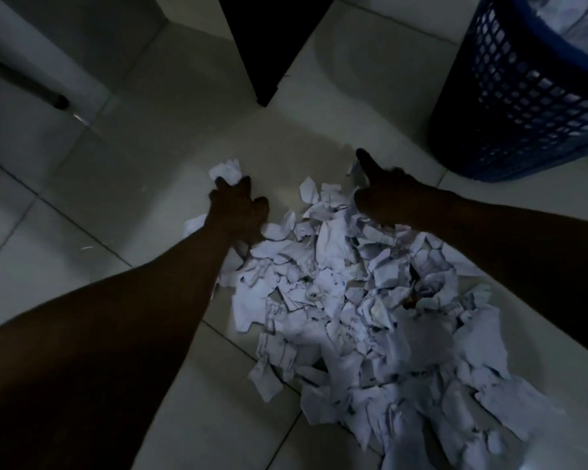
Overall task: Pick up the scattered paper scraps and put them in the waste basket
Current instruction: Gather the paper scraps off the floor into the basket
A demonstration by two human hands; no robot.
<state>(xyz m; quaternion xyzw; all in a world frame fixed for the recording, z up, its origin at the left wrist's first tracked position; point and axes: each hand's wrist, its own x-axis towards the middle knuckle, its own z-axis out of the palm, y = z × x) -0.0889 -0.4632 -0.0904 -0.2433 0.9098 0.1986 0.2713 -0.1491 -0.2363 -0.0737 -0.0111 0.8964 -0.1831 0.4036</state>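
**Trainee:** Fig. 1, head view. What lies under the hands?

**Operator:** From my station I read the left hand (238, 208) at the far left edge of the pile of paper scraps (353, 300). Its fingers are curled, with the tips on a crumpled scrap (226, 169). The dim light hides whether they close round it.

**Trainee:** And the right hand?

**Operator:** The right hand (384, 195) rests on the pile's far edge, one finger stretched straight out over the tiled floor (116, 164). Its other fingers are lost in shadow, so I cannot tell what it holds, if anything.

**Trainee:** The basket?

**Operator:** The blue lattice waste basket (523, 96) stands upright at upper right, near the right hand and apart from the pile. There is white paper (584, 18) inside it. A dark furniture leg (269, 45) stands beyond the hands.
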